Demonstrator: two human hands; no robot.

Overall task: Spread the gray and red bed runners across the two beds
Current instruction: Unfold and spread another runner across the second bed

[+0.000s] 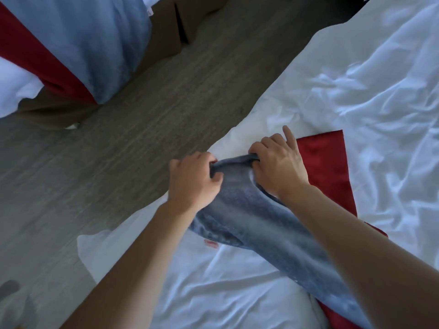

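A gray runner [256, 219] lies bunched in a long strip across the near bed [356, 79], over a flat red runner [325, 162]. My left hand [192, 181] grips its end at the bed's edge. My right hand [278, 165] grips the same end just to the right, index finger lifted. Across the aisle, the other bed [14, 86] carries a second gray runner [78, 36] beside a second red runner [33, 58], both draped over its side.
A gray wood-look floor [133, 129] runs between the two beds. A brown bed base [166, 32] shows under the far bed. The white sheet hangs over the near bed's edge at lower left.
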